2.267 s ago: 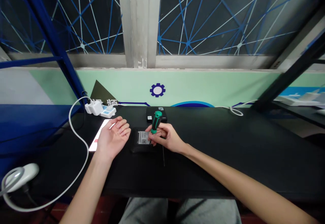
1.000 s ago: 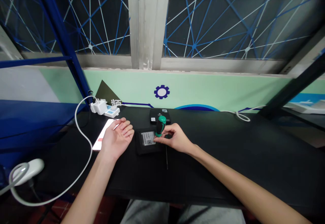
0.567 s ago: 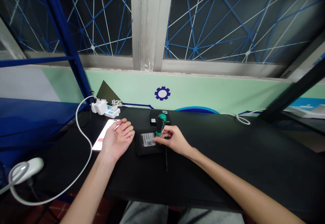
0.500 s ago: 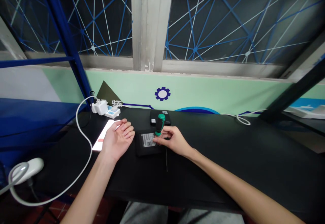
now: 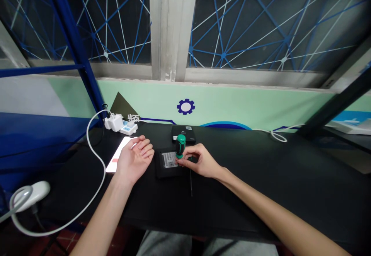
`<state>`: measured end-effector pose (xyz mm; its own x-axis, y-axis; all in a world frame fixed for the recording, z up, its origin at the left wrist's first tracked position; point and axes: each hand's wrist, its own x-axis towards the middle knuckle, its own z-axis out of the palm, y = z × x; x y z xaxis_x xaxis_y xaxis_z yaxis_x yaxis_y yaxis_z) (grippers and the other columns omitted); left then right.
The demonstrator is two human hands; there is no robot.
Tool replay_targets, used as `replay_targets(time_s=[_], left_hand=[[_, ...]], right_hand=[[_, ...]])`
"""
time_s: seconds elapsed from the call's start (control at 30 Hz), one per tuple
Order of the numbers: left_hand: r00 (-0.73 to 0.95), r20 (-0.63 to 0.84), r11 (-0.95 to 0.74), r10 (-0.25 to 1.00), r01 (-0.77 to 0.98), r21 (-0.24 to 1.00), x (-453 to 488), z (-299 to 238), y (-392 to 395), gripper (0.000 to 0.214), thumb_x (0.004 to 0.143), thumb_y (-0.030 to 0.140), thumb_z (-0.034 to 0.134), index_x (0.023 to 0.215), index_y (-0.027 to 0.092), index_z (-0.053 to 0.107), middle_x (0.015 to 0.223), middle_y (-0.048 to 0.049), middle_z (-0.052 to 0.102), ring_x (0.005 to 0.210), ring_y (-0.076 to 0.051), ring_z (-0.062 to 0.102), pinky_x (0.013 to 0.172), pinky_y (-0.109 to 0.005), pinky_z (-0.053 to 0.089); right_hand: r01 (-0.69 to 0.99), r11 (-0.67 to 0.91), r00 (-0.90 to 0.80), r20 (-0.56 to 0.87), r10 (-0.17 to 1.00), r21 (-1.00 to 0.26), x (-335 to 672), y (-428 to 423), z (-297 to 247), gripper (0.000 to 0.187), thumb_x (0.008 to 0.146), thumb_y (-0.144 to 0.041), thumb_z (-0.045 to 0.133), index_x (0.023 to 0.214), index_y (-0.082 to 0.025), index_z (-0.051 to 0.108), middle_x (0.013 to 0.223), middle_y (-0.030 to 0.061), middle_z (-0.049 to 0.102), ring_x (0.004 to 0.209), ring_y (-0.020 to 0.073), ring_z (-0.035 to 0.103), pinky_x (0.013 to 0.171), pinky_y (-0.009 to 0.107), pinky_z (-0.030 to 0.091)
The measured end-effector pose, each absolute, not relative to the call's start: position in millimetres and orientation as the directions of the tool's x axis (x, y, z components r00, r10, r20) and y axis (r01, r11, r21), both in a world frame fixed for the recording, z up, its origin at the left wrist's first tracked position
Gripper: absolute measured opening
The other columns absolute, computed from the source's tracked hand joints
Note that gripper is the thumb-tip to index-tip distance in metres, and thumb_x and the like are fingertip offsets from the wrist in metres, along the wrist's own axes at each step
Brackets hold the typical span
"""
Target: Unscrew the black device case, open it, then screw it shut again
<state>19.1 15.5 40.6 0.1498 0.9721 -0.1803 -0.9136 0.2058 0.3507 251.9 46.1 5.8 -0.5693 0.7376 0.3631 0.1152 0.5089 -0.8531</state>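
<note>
My right hand (image 5: 199, 160) pinches a green-and-black screwdriver (image 5: 180, 146) near the lower end of its handle. The screwdriver stands almost upright; its tip is hidden behind my fingers. Beneath it lies a flat black drive (image 5: 162, 173) with a white printed label, partly covered by the hand. A thin dark rod (image 5: 191, 184) shows below my right hand, with a bit of green under the palm; its other end is hidden. My left hand (image 5: 135, 159) rests palm up, holding nothing, fingers loosely curled, left of the drive and over a lit phone (image 5: 114, 161).
Behind the drive sits a small black box (image 5: 189, 133) on the black table (image 5: 246, 178). A white power strip (image 5: 129, 127) with a plugged adapter is at the back left. Its white cable (image 5: 100, 159) loops down beside my left forearm to a white oval device (image 5: 40, 190).
The screwdriver's handle has tipped slightly left and lower, and is more upright. My right hand has shifted only a little; the left hand stays still.
</note>
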Motion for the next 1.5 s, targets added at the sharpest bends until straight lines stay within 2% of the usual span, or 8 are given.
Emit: replay_targets(time_s=[0.33,0.67,0.8,0.93,1.0,1.17,1.33,1.5], left_hand=[[0.138,-0.188,0.199,0.972,-0.91,0.365,19.0,40.0,15.4,0.025,0.097,0.01,0.035,0.076,0.018,0.045,0.056,0.0067,0.033,0.043,-0.008,0.035,0.042,-0.021,0.029],[0.139,-0.2,0.205,0.97,-0.909,0.363,21.4,44.7,13.7,0.025,0.096,0.009,0.036,0.075,0.019,0.044,0.055,0.0066,0.033,0.042,-0.008,0.035,0.041,-0.021,0.029],[0.141,-0.195,0.204,0.971,-0.911,0.359,20.6,43.9,14.7,0.023,0.095,0.008,0.038,0.075,0.019,0.045,0.055,0.0064,0.033,0.042,-0.008,0.035,0.041,-0.021,0.03],[0.138,-0.199,0.203,0.97,-0.912,0.356,20.4,43.8,14.6,0.024,0.095,0.009,0.037,0.075,0.019,0.045,0.055,0.0065,0.033,0.042,-0.008,0.035,0.041,-0.021,0.03],[0.135,-0.198,0.2,0.971,-0.911,0.36,20.5,43.8,14.3,0.024,0.096,0.009,0.037,0.075,0.019,0.045,0.055,0.0065,0.033,0.042,-0.008,0.035,0.041,-0.021,0.03],[0.135,-0.193,0.197,0.972,-0.913,0.357,20.3,43.7,13.5,0.025,0.096,0.01,0.036,0.074,0.019,0.044,0.056,0.0062,0.033,0.042,-0.008,0.035,0.041,-0.021,0.03],[0.136,-0.197,0.199,0.971,-0.917,0.346,21.0,43.7,13.6,0.024,0.095,0.009,0.038,0.074,0.02,0.044,0.056,0.0063,0.033,0.042,-0.008,0.034,0.04,-0.021,0.029],[0.134,-0.192,0.196,0.972,-0.915,0.352,20.4,42.9,14.3,0.023,0.095,0.009,0.039,0.075,0.019,0.045,0.056,0.0064,0.033,0.042,-0.008,0.035,0.041,-0.021,0.03]], right_hand=[[0.103,0.517,-0.529,0.393,0.752,-0.85,253.6,49.0,-0.6,0.031,0.078,-0.043,0.08,0.074,-0.016,0.066,0.068,0.0039,0.069,0.061,0.0162,0.066,0.061,0.027,0.055],[0.075,0.427,-0.512,0.333,0.792,-0.901,250.2,48.8,-2.6,0.037,0.07,-0.045,0.086,0.073,-0.016,0.063,0.069,0.0013,0.066,0.061,0.0143,0.064,0.061,0.026,0.054],[0.018,0.355,-0.522,0.294,0.801,-0.935,247.4,44.7,4.2,0.039,0.07,-0.044,0.086,0.088,-0.015,0.068,0.078,0.0034,0.07,0.063,0.0129,0.064,0.063,0.025,0.055],[-0.038,0.298,-0.54,0.27,0.797,-0.954,248.8,41.7,10.0,0.044,0.078,-0.044,0.08,0.108,-0.014,0.069,0.078,0.0034,0.071,0.063,0.0129,0.066,0.063,0.025,0.057],[-0.054,0.3,-0.551,0.279,0.786,-0.952,250.0,41.8,10.2,0.044,0.081,-0.045,0.077,0.111,-0.014,0.068,0.079,0.0045,0.072,0.064,0.0134,0.066,0.062,0.025,0.057],[-0.025,0.308,-0.476,0.282,0.833,-0.951,248.3,44.1,5.7,0.037,0.075,-0.044,0.082,0.093,-0.015,0.067,0.074,0.0026,0.07,0.06,0.0138,0.066,0.058,0.025,0.055],[-0.041,0.256,-0.431,0.248,0.867,-0.966,244.9,43.3,3.6,0.045,0.064,-0.043,0.09,0.087,-0.019,0.06,0.069,-0.0019,0.067,0.057,0.014,0.065,0.055,0.025,0.055],[-0.075,0.276,-0.512,0.274,0.814,-0.958,249.1,40.8,8.8,0.037,0.082,-0.048,0.075,0.097,-0.017,0.064,0.081,0.0043,0.072,0.061,0.013,0.065,0.056,0.024,0.053]])
